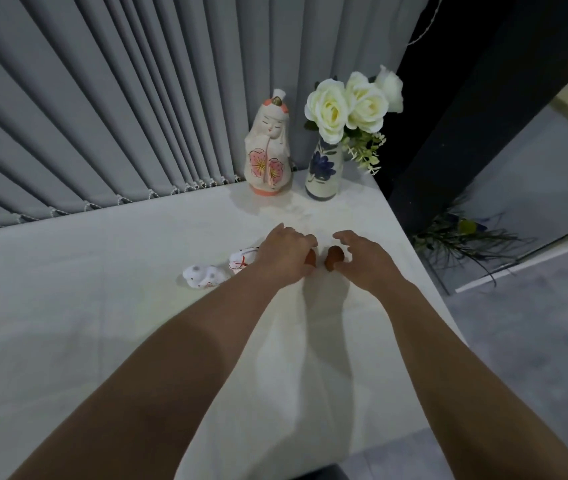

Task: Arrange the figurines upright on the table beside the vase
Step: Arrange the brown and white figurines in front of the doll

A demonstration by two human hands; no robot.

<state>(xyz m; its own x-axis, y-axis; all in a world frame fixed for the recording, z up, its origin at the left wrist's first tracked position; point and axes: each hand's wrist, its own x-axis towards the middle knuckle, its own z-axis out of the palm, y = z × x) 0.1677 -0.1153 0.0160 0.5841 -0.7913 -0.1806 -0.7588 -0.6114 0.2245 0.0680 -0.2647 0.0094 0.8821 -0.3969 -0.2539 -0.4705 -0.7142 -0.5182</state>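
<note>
Two small brown figurines sit mid-table. My left hand (286,254) is curled over the left brown figurine (310,260), hiding most of it. My right hand (358,258) arches over the right brown figurine (334,258) with its fingers apart; the figurine sits at the thumb side. Two white figurines lie on their sides to the left: one with red lines (240,262), partly behind my left hand, and a spotted one (203,275). A tall white doll figurine (268,150) stands upright to the left of the blue-flowered vase (322,169).
The vase holds white roses (348,103) at the far right corner of the white table (102,306). Grey vertical blinds (102,116) hang behind the far edge. The table's right edge drops to the floor, where a dark plant (462,233) lies.
</note>
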